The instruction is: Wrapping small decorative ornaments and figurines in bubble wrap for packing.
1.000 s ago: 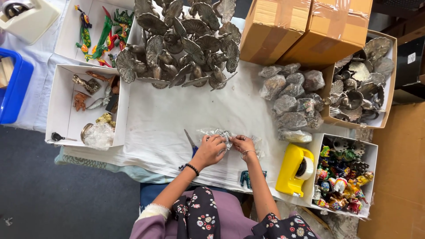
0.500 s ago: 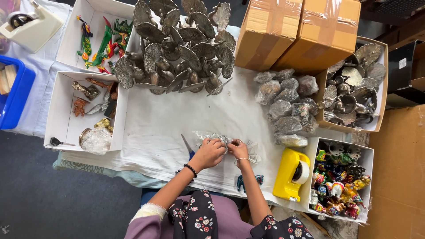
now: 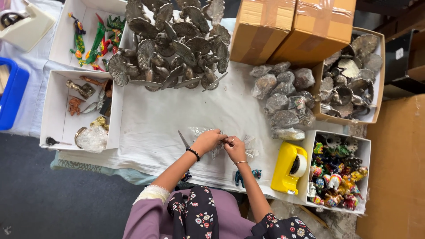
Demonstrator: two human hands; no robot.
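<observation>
— Since a second ago, what has changed at the table?

— Little: both hands have stayed over the same spot on the white cloth (image 3: 159, 119), drawn slightly closer together, working a piece of clear plastic wrap (image 3: 250, 145).

— Where is the wrap, and how is it held?

— It lies crumpled on the cloth near the front edge of the table, directly under the hands. The left hand (image 3: 207, 141) is curled over it, fingers bent and pinching the film. The right hand (image 3: 234, 148) meets it fingertip to fingertip, fingers clenched on something small between them; what that is cannot be made out.

— What lies closest?

— A pair of scissors (image 3: 183, 139) just left of the left hand, blades partly hidden by the wrist. A small blue animal figure (image 3: 246, 176) sits beside the right forearm at the table edge. A yellow tape dispenser (image 3: 290, 168) stands to the right.

— And farther out?

— Wrapped bundles (image 3: 283, 99) are heaped beyond the dispenser. A pile of silver-grey metal peacock figures (image 3: 172, 44) fills the far middle. Two cardboard boxes (image 3: 292, 28) stand at the far right, white trays (image 3: 59, 128) of ornaments at the left, and a tray of painted figurines (image 3: 336, 175) at the right.
</observation>
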